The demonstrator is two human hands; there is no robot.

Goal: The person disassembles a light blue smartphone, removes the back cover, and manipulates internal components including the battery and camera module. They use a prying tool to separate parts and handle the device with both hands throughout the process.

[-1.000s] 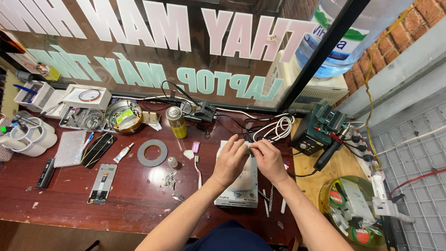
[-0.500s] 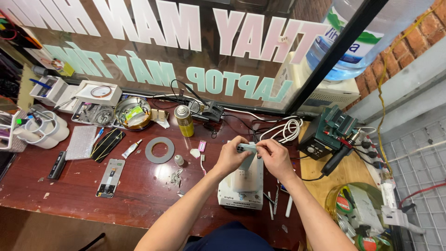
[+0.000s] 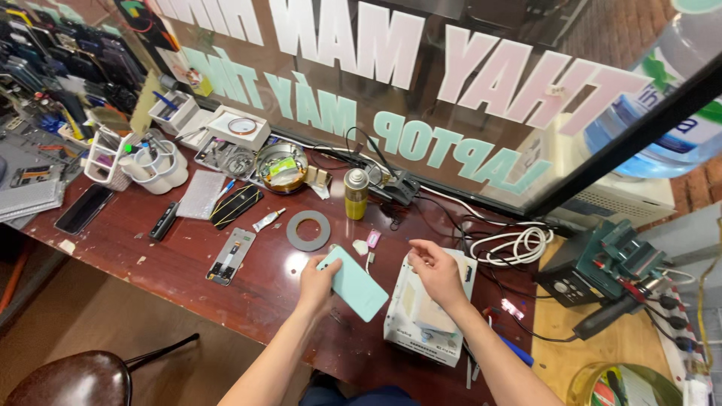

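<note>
At a cluttered repair bench, the left hand [image 3: 316, 280] grips a mint-green phone back cover [image 3: 353, 283] — lifted off the white heating pad [image 3: 429, 312] at three o'clock. The right hand [image 3: 438, 272] hovers above, fingers loosely curled, holding nothing visible.

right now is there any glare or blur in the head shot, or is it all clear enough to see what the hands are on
Head view: mostly sharp, with wide-angle bending at the edges; bright light patches on the glossy red-brown table near the grey tape ring; the glass pane reflects. The left hand clearly holds a pale teal phone back; the right hand hovers over the white box, slightly soft.
</note>
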